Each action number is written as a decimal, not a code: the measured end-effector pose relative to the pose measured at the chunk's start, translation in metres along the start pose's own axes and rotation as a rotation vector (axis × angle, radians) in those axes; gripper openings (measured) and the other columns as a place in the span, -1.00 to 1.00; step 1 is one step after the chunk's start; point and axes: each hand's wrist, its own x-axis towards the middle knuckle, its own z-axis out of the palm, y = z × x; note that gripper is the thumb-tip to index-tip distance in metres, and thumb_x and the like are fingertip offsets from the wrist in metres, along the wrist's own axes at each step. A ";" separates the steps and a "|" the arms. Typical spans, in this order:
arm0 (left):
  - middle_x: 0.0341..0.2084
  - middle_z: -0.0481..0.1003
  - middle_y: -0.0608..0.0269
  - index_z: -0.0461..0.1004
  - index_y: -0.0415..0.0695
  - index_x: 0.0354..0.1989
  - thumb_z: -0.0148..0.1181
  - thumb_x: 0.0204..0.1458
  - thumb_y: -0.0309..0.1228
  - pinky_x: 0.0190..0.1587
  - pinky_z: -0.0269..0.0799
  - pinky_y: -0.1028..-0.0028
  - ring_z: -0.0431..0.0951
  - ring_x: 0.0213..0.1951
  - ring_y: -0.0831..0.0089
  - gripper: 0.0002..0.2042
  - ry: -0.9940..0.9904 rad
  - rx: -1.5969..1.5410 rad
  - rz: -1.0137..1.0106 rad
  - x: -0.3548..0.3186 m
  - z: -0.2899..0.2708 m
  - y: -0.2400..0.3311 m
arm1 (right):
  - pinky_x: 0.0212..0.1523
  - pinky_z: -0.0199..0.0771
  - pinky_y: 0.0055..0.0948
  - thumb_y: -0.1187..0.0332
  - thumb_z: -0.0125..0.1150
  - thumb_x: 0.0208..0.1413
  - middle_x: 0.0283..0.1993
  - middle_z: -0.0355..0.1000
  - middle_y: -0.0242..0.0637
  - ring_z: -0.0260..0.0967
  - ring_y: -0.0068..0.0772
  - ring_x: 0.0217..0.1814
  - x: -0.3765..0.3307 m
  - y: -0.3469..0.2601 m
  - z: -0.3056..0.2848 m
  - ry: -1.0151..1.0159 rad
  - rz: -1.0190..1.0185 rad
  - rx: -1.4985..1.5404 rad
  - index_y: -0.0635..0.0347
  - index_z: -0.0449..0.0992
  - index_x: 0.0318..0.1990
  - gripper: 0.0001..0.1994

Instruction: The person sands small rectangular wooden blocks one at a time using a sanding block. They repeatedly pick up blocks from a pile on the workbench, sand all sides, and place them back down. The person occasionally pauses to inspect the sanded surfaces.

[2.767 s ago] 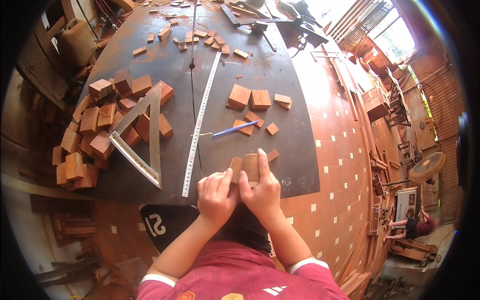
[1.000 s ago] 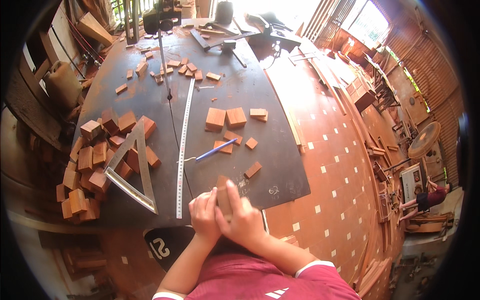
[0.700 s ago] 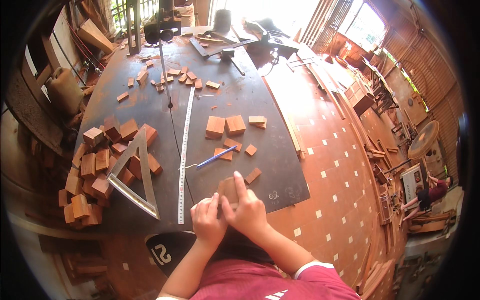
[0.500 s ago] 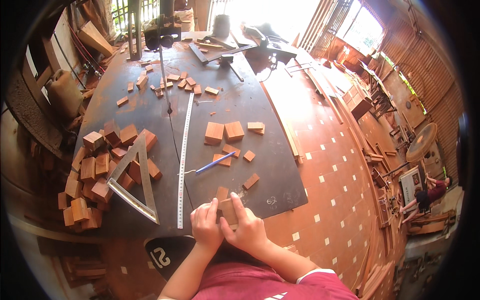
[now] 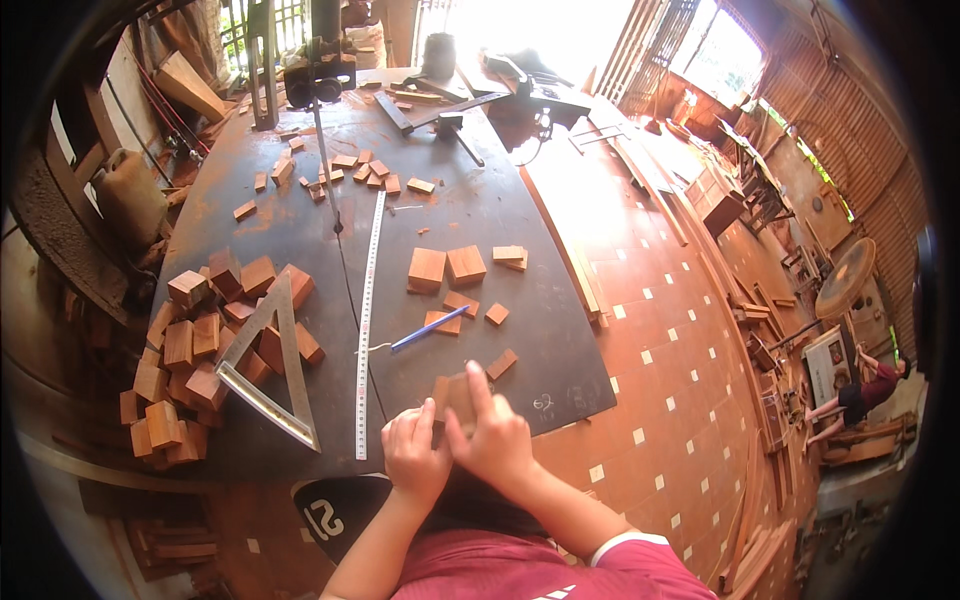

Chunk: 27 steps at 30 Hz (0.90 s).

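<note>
Blocks of reddish wood meet between the two hands at the lower centre of the frame, just inside the near edge of the dark bandsaw table [image 5: 545,330]. Here a slim block [image 5: 440,389] lies on the left and a wider block [image 5: 460,397] directly beside it on the right, their long sides running roughly up the frame; blur hides whether they touch. The right hand [image 5: 493,440] is nearer the wider block and has hold of it: the forefinger lies straight along its right side, the thumb sits at its lower left, and the two are parted by about the block's own width. The left hand [image 5: 418,452] is nearer the slim block, fingers curled, tips at its lower left side; whether it grips or merely steadies it, I cannot tell.

Just up and right of the right forefinger lies a small oblong block [image 5: 502,364], its long axis slanting toward the upper right. Above, a blue pen [image 5: 430,328] slants the same way over a small flat block [image 5: 444,322]. Left of the hands, a white measuring strip [image 5: 370,320] runs up the frame, with a metal triangle square [image 5: 294,372] beyond it.
</note>
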 end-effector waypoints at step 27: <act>-0.20 0.61 0.17 0.63 -0.26 0.09 0.52 -0.07 -0.44 0.06 0.48 0.16 0.65 -0.07 0.16 -0.52 0.031 0.023 0.007 0.000 0.003 -0.001 | -0.25 0.69 -0.02 0.19 0.43 0.15 -0.25 0.60 0.19 0.64 0.25 -0.28 -0.021 0.002 -0.012 -0.084 0.059 0.161 0.23 0.32 0.49 -0.24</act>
